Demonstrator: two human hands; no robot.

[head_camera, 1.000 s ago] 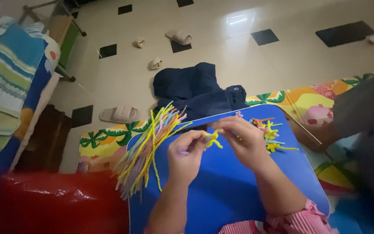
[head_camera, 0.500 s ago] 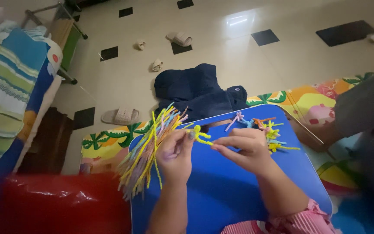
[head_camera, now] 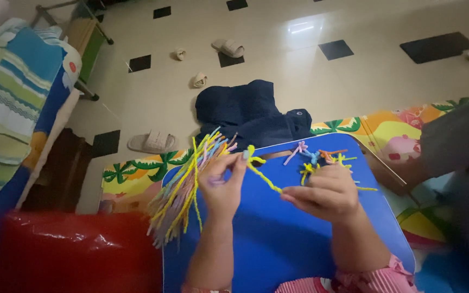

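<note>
My left hand (head_camera: 222, 187) and my right hand (head_camera: 324, 193) are raised over a blue table top (head_camera: 278, 244). Between them runs a yellow pipe cleaner (head_camera: 261, 172): the left fingers pinch its curled upper end together with a small bluish piece, the right fingers pinch its lower end. A loose bundle of pastel and yellow pipe cleaners (head_camera: 187, 184) fans over the table's left edge, just beside the left hand. Several small twisted pipe-cleaner figures (head_camera: 321, 160) in pink, blue, orange and yellow lie at the far side of the table, behind the right hand.
A red shiny cushion (head_camera: 66, 252) sits at lower left. A dark blue garment (head_camera: 248, 114) lies on the tiled floor beyond the table, with sandals (head_camera: 153, 142) nearby. A colourful play mat (head_camera: 386, 127) lies under the table. Another person's grey-clad body (head_camera: 462, 163) is at right.
My hands have drawn apart, stretching the yellow pipe cleaner between them. The left hand rose toward the bundle, the right moved down and right.
</note>
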